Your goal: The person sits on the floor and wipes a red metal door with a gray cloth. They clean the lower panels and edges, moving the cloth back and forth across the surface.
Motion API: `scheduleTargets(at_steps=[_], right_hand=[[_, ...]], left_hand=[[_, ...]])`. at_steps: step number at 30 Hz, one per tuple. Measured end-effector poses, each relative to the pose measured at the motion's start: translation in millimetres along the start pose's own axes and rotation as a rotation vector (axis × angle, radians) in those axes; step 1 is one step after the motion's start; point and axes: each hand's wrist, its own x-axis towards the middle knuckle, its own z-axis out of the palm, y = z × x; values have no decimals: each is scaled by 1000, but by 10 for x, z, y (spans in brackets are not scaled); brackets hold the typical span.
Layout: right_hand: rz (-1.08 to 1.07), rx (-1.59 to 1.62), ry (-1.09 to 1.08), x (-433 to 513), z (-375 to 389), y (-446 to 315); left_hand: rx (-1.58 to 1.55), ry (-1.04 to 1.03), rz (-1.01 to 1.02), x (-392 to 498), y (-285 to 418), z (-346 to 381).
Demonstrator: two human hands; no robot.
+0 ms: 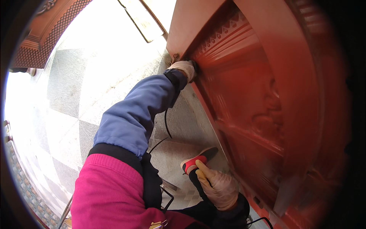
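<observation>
A red metal door panel [243, 94] with raised ornament fills the right side. My left hand [183, 68], in a pale glove below a blue sleeve cover, is at its edge near a rusty bolt-like fitting [175, 57]. It holds a dark object [195, 70], mostly hidden behind the glove, so its kind cannot be told. A black cable [166, 123] hangs under that forearm. My right hand [220, 187], in a pale, yellow-fingered glove, is at the lower right beside the panel's edge, fingers partly spread and nothing seen in them.
A red and black shoe [197, 161] stands on the tiled floor [67, 83] by my right hand. Another ornamented reddish panel [51, 31] is at the upper left, with part of a shoe [31, 71] under it. A black cable [261, 219] also runs at the bottom right.
</observation>
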Motion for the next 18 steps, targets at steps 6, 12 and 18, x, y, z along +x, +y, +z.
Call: scheduleTargets(at_steps=[6,12,18], right_hand=[[32,54,-9,13,33,57],[19,-4,-21,13,40,74],[1,37,44,15,67,104]], left_hand=[[-383,-138,-194,-430,286,16],[-146,-42,-255,-625,216,-507],[59,-186,-78,-138,22,-236]])
